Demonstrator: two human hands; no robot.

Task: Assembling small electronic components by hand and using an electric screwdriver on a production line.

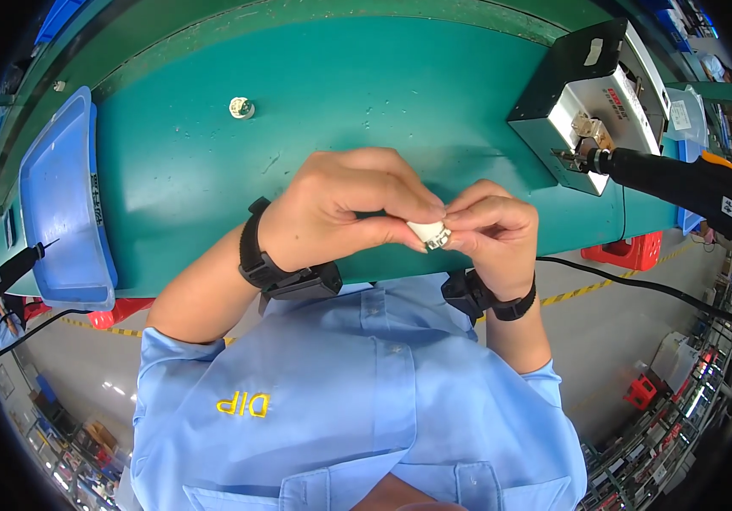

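Note:
A small white rounded part (pixel 427 233) with metallic bits on its lower end is held close to the table's near edge. My left hand (pixel 351 204) is closed on it, thumb below and forefinger above. From the other side my right hand (pixel 489 223) pinches its right end between thumb and fingertips. The fingers cover much of the part, so its exact kind cannot be made out. Another small round white piece (pixel 242 107), with green on its face, lies apart at the far left of the green table (pixel 323 94).
A blue tray (pixel 63 204) stands at the left, beside a dark electric screwdriver (pixel 10 277). At the right is a black and silver screw feeder box (pixel 592 102), with another black screwdriver (pixel 681 179) in front of it. A black cable (pixel 630 281) runs below it.

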